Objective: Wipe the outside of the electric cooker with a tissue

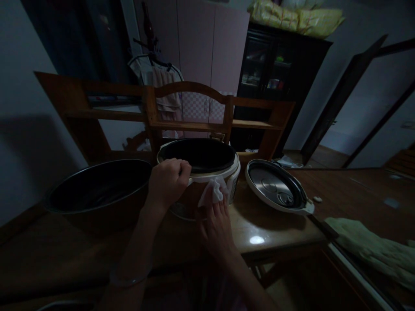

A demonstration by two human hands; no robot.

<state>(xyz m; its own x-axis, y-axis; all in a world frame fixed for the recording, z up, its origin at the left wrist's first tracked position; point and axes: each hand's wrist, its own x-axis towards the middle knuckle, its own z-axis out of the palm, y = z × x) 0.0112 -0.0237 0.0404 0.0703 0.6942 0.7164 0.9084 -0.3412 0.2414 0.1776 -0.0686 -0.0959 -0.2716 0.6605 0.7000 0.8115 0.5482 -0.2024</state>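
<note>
A rice cooker body (pixel 196 179) with a pale rim and dark interior stands on the table in front of me. My left hand (pixel 170 181) has its fingers curled over the near left part of the rim. With a crumpled white tissue (pixel 214 190) under its fingers, my right hand (pixel 216 224) presses against the front wall of the cooker, just below the rim. To the left sits a black inner pot (pixel 97 188), wide and uncovered. The round lid (pixel 274 185) lies at the right with its shiny metal underside facing up.
A wooden shelf rack (pixel 191 126) rises along the back of the table (pixel 246 224). Beyond it are pink wardrobe doors (pixel 197 47) and a dark cabinet (pixel 282 77). Pale green cloth (pixel 369 248) lies low at the right.
</note>
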